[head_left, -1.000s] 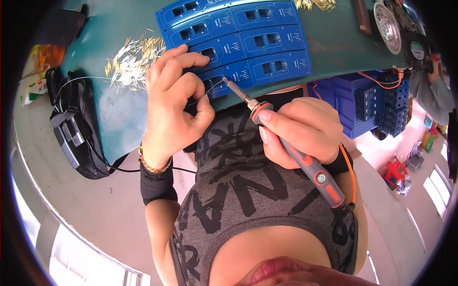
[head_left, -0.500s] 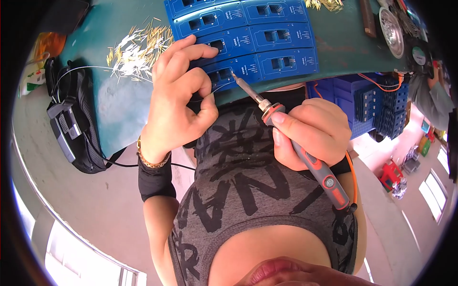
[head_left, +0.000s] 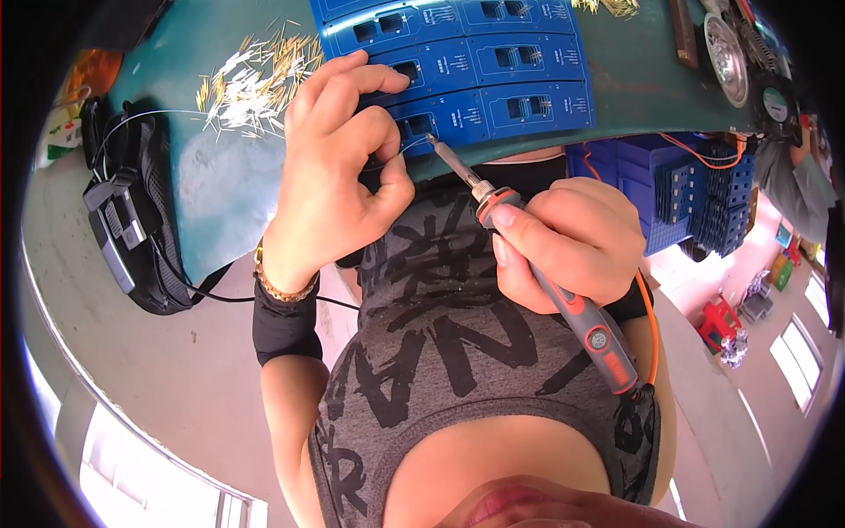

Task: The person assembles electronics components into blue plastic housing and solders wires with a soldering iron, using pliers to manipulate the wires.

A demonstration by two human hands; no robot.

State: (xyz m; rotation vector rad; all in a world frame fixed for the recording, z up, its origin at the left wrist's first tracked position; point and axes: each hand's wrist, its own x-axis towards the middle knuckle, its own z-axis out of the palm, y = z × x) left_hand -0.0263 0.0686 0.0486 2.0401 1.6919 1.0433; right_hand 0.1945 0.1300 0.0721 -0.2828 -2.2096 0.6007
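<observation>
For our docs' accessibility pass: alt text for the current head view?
A person's right hand holds a grey soldering iron, its tip at the lower row of blue circuit boards, while the left hand pinches a thin wire close by. Loose metallic pins lie on the green table, left of the boards.

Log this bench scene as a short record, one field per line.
Left hand: pinching a thin wire
Right hand: gripping a grey-and-red soldering iron
Iron tip: beside a cutout in the nearest left board; contact unclear
Work: joined rows of blue circuit boards
Surface: green table
Left of boards: loose metallic pins
Lower right: blue crate
</observation>
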